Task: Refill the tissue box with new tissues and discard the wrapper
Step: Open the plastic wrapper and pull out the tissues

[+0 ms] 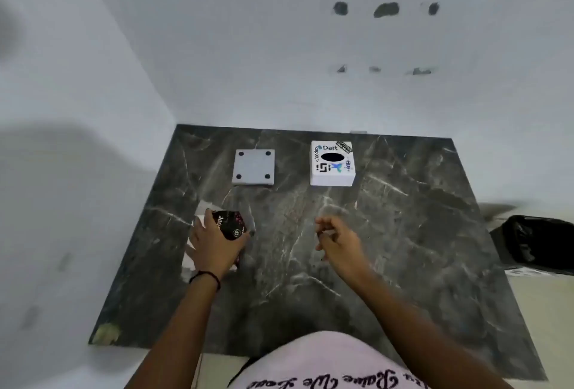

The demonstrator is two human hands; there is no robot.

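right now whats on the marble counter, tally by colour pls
White: 3 - tissue box, square base plate, loose tissues
Black: 1 - tissue wrapper, under the left hand
Total: 4
The black-lined bin stands off the counter, so it is not counted.

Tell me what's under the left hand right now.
The left hand presses on a black printed wrapper, with white tissues showing beneath it on the marble table. The rest of the stack is covered.
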